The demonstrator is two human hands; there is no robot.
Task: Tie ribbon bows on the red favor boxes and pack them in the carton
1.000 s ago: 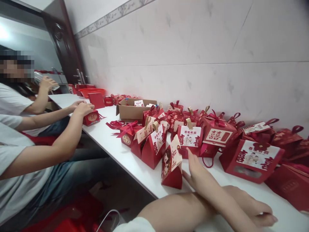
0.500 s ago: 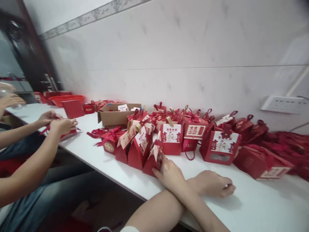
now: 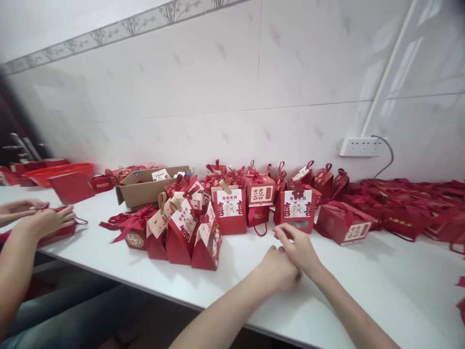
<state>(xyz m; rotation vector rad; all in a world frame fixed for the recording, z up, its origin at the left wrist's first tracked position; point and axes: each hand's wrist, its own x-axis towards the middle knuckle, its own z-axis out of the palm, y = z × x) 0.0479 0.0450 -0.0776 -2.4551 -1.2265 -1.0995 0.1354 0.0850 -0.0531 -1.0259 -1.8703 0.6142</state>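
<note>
My left hand [image 3: 279, 267] is a loose fist above the white table, its fingertips turned down and partly hidden; I cannot make out what is inside. Just over it, my right hand [image 3: 298, 247] has loosely bent fingers, slightly apart, with nothing visible in them. The two hands overlap or touch. Left of them stands a red gift box [image 3: 207, 245] with a peaked top, beside another peaked red box [image 3: 181, 237]. Behind my hands are a red box with a white picture label [image 3: 298, 206] and a similar labelled box [image 3: 229, 211].
A co-worker's hands [image 3: 47, 220] work on a red box [image 3: 60, 232] at the left. A cardboard box [image 3: 136, 191] and a red basin [image 3: 76, 169] stand behind. Many red bags [image 3: 407, 213] pile up at the right. A power socket [image 3: 359, 147] is on the wall.
My right hand has let go of the peaked red box and moved right. My left hand has drawn back left, so my forearms are no longer crossed. The view has turned right.
</note>
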